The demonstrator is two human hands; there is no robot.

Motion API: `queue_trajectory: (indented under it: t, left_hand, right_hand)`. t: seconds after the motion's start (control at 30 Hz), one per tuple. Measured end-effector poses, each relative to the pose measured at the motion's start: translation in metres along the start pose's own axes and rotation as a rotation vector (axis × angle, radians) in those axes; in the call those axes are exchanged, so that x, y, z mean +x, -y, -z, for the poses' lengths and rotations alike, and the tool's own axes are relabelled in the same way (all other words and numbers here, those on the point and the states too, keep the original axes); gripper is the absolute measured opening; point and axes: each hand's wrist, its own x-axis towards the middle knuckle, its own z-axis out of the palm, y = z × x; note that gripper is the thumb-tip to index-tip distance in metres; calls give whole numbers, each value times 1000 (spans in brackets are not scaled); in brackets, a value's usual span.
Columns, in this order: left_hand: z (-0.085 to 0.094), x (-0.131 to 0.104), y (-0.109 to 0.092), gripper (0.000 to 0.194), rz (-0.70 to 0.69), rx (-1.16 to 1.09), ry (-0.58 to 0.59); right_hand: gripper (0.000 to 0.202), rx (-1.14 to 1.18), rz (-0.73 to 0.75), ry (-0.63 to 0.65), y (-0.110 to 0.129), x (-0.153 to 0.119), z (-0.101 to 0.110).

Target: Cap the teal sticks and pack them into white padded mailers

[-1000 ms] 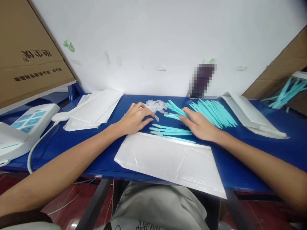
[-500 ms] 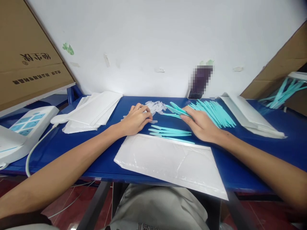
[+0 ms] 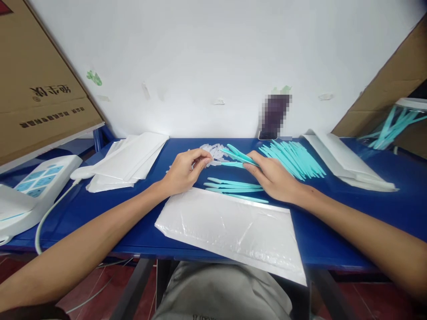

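Observation:
My left hand [image 3: 188,171] pinches a small translucent cap [image 3: 213,163] between thumb and fingertips. The cap is at the tip of one turquoise stick [image 3: 232,165], and my right hand [image 3: 271,175] grips that stick with several others in a bunch [image 3: 238,154]. Behind the fingers lies a heap of translucent caps [image 3: 216,150]. Several turquoise sticks [image 3: 235,184] rest in a row between my hands and a white padded envelope [image 3: 230,226]. A larger pile of turquoise sticks [image 3: 295,160] lies beyond my right hand.
White envelopes [image 3: 130,160] are stacked at left beside a white power strip [image 3: 46,178] with a cable. More white packaging [image 3: 350,164] lies at right. A phone [image 3: 274,116] leans on the wall. A clear tub of sticks [image 3: 396,122] and cardboard [image 3: 373,84] stand far right.
My left hand has gone from resting over the caps, fingers spread, to pinching one at a stick's tip. My right hand still holds its bunch, slightly further left.

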Motion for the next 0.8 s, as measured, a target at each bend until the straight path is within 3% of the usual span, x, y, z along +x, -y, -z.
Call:
queue_trajectory:
  t: [0.23, 0.47, 0.6, 0.73, 0.8]
  left_hand:
    - [-2, -2, 4, 21, 29, -79, -36]
    - [-12, 0, -6, 21, 63, -165, 16]
    - [-9, 3, -7, 29, 67, -184, 70]
    - [5, 3, 12, 40, 20, 74, 93]
    - [12, 2, 25, 41, -55, 301, 209]
  right_hand:
    - [23, -9, 0, 23, -1, 0, 0]
    - [23, 8, 0, 26, 7, 1, -6]
    - [22, 32, -11, -3, 16, 2, -9]
    - [24, 42, -72, -15, 10, 2, -4]
    - [23, 41, -113, 6, 3, 1, -2]
